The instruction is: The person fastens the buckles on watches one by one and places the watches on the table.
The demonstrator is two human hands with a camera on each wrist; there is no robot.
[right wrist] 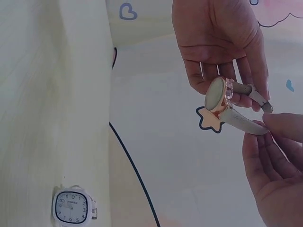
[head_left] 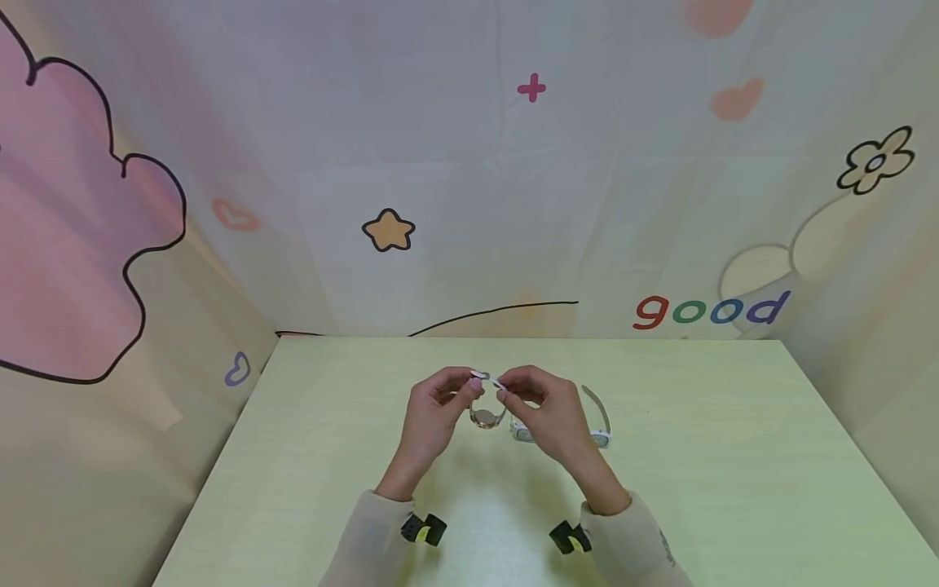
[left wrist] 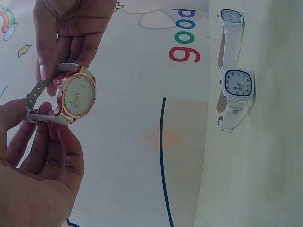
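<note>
Gold-rimmed watch (left wrist: 79,96): held up above the counter (head_left: 330,473) btw. both hands; strap (right wrist: 241,122) bent into a loop, dial (head_left: 485,419) lowermost in the head view.
L. hand (head_left: 434,412): narrow pinch, thumb + fingers on the strap at its buckle (right wrist: 268,108).
R. hand (head_left: 550,412): likewise narrow, thumb + fingers pinching the holed strap end (left wrist: 36,93).
Strap ends: v. close together; from where I stand, can't tell if the tip is in the buckle.
Square white watches: two on the counter, toward the person's R.; left one (left wrist: 238,83) partly behind the R. hand in the head view, right one (left wrist: 231,17) just beyond.
Best grip (judged): L. steadies the buckle, R. makes the fine moves; pinch the strap's edges, fingertips off the holes.
Alignment (judged): keep both ends flat + in line, no twist.
Risk (judged): bent strap may spring apart; dial's wt. may swing the loop, so move slowly.
</note>
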